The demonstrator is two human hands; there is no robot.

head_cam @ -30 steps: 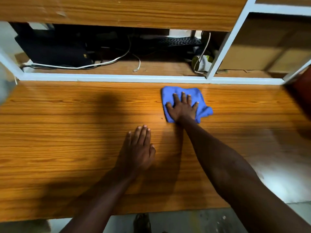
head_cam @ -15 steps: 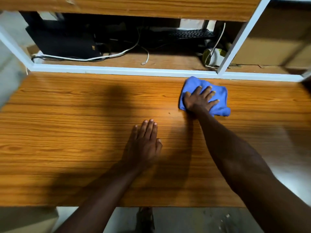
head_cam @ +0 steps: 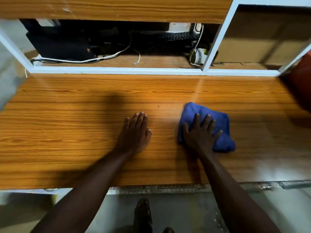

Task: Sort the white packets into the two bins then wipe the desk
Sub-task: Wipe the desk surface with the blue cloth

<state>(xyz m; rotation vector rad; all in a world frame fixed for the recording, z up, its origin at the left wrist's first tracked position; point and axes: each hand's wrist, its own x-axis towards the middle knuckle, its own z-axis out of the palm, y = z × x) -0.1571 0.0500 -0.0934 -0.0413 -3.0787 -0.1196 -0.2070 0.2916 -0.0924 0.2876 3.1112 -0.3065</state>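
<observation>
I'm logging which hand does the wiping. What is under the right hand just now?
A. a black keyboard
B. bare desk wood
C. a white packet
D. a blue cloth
D: the right hand presses flat with spread fingers on the blue cloth, while the left hand rests on the bare wooden desk.

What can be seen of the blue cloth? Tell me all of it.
The blue cloth is a soft, crumpled rag bunched into a rough pad with folds at its edges. It lies flat on the wooden desk, right of centre. The right hand presses on it with spread fingers, covering its middle and near-left part. Nothing else touches it.
</observation>
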